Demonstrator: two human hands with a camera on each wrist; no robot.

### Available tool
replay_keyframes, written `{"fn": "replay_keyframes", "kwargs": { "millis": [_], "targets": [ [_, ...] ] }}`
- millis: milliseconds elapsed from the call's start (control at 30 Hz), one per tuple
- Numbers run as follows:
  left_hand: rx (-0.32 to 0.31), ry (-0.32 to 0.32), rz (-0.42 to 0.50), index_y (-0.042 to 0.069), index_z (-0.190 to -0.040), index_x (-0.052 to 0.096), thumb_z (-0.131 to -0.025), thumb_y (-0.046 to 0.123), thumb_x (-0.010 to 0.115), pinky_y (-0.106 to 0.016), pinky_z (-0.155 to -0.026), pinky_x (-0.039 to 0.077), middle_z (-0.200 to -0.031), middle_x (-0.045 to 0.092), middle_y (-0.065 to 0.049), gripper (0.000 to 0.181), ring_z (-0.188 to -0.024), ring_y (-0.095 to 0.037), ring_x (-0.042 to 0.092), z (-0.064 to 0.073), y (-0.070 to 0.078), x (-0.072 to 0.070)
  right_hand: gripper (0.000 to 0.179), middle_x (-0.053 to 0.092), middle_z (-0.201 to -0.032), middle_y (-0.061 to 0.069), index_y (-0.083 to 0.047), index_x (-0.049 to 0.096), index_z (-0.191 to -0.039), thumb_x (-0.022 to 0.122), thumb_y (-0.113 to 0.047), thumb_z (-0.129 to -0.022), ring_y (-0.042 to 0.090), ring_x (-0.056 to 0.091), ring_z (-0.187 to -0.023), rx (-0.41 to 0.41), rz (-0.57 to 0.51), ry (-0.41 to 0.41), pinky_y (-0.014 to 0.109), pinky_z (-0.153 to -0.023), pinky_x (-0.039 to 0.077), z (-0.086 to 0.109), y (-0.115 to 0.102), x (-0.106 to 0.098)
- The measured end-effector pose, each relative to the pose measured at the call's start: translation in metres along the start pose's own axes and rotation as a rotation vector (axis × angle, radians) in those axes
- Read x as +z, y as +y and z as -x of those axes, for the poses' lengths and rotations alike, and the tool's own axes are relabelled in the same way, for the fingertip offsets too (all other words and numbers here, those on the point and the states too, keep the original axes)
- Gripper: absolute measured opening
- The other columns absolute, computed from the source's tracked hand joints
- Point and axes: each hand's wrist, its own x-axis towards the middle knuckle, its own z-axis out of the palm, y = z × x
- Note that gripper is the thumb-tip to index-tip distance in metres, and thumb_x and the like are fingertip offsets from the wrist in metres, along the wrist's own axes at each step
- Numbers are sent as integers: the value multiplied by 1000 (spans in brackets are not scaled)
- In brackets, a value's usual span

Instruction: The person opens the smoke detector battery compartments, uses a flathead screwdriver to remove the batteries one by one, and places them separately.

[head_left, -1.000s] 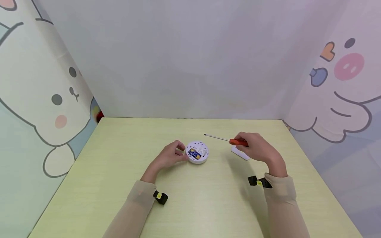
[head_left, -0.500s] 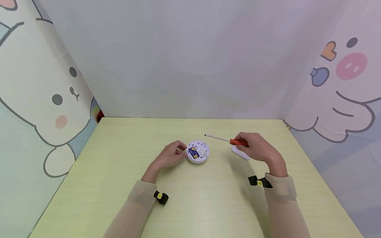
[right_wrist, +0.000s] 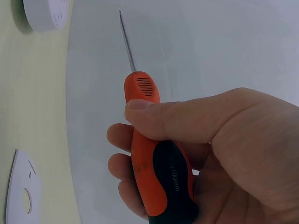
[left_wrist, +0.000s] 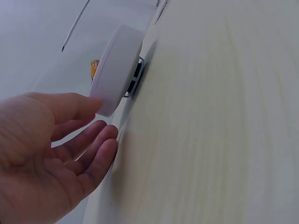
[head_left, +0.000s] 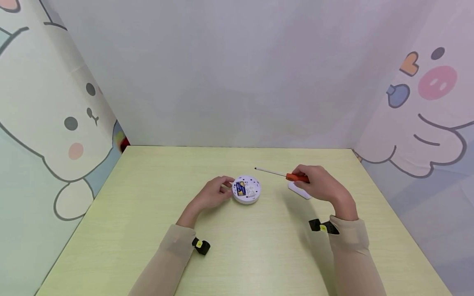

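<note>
A white round device (head_left: pixel 247 197), like a smoke alarm, lies on the table with a dark blue and gold battery (head_left: pixel 240 188) showing on its upper face. My left hand (head_left: pixel 212 193) is at its left edge. In the left wrist view a digit of that hand touches the device's rim (left_wrist: pixel 112 70), while the other fingers hang loosely bent below it. To the right, my right hand (head_left: pixel 320 183) grips a screwdriver (right_wrist: pixel 145 154) by its orange and black handle. The screwdriver's thin shaft (head_left: pixel 270 171) points left, above the table and apart from the device.
A white flat plate (head_left: pixel 299 190) lies partly under the right hand; the right wrist view shows a round hole in this plate (right_wrist: pixel 14 191). The pale wood table (head_left: pixel 237 255) ends at a grey backdrop (head_left: pixel 237 82), with cartoon-printed cloth (head_left: pixel 426 102) at both sides.
The white round device has turned in place, its battery label swinging from slanted to nearly upright. The left hand's fingers have shifted slightly along its edge. The right hand and screwdriver have barely moved.
</note>
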Motion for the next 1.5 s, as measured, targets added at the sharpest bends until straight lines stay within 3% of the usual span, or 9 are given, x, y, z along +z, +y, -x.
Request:
{"fn": "replay_keyframes", "kwargs": {
  "millis": [233,533,833,1133,1333,1500],
  "targets": [
    [16,-30,-13,8,-155,52,-99,4,71,-36,-95,58,-133,65,-9,59,-109,-18,68,0,1,2,13,72,-95,-2,-10,73,-113,73,-9,-101,14,58,-76,7,2,2,33,-72,50,1,0,-1],
    [-1,-39,61,12,-155,49,-94,5,80,-37,-97,58,-139,64,-8,69,-111,-19,68,1,2,2,13,72,-96,-2,-10,73,-114,73,-8,-101,15,58,-77,19,3,-3,34,-72,50,1,-1,-2],
    [-38,-41,90,13,-154,48,-87,19,90,-42,-99,57,-145,60,-6,79,-117,-21,65,2,4,4,13,73,-96,-2,-10,73,-113,73,-9,-100,14,58,-78,3,8,1,34,-73,51,0,-2,-1],
    [-55,-25,119,9,-156,39,-82,31,95,-51,-110,49,-149,57,-10,95,-130,-27,60,2,8,11,13,73,-98,-2,-11,73,-114,73,-9,-101,14,59,-79,1,14,2,35,-74,51,0,-1,1],
    [-66,-36,89,12,-153,40,-82,34,95,-53,-111,46,-138,65,-13,93,-130,-27,60,3,11,14,13,72,-96,-2,-11,73,-113,73,-9,-101,14,59,-78,3,9,-2,35,-73,51,0,0,1],
    [-47,-22,48,12,-156,42,-83,31,95,-47,-103,49,-137,61,-8,92,-121,-23,61,1,10,16,12,73,-95,-2,-11,73,-113,72,-9,-101,15,59,-77,7,13,1,34,-73,52,-2,1,2]
  ]
}}
